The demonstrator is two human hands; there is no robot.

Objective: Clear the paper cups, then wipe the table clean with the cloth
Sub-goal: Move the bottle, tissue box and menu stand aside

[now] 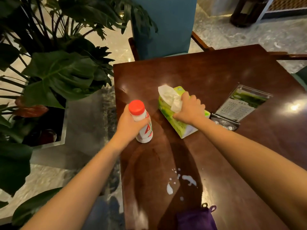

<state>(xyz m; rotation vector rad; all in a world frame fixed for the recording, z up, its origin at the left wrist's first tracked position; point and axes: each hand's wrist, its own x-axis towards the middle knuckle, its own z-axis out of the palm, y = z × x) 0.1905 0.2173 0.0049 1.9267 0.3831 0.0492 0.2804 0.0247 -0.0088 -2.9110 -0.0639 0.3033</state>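
My left hand (131, 124) grips a white bottle (142, 123) with a red cap, standing near the left edge of the dark wooden table (216, 72). My right hand (190, 108) rests on a green tissue pack (178, 123) and pinches the white tissue (167, 95) sticking out of its top. White liquid (189, 180) is spilled in drops and small puddles on the table nearer to me. A purple cloth (196, 218) lies at the table's near edge. No paper cups show.
An acrylic sign stand (240, 105) with a printed card lies to the right of the tissue pack. A blue chair (164, 25) stands behind the table. A large leafy plant (54, 68) in a planter fills the left side.
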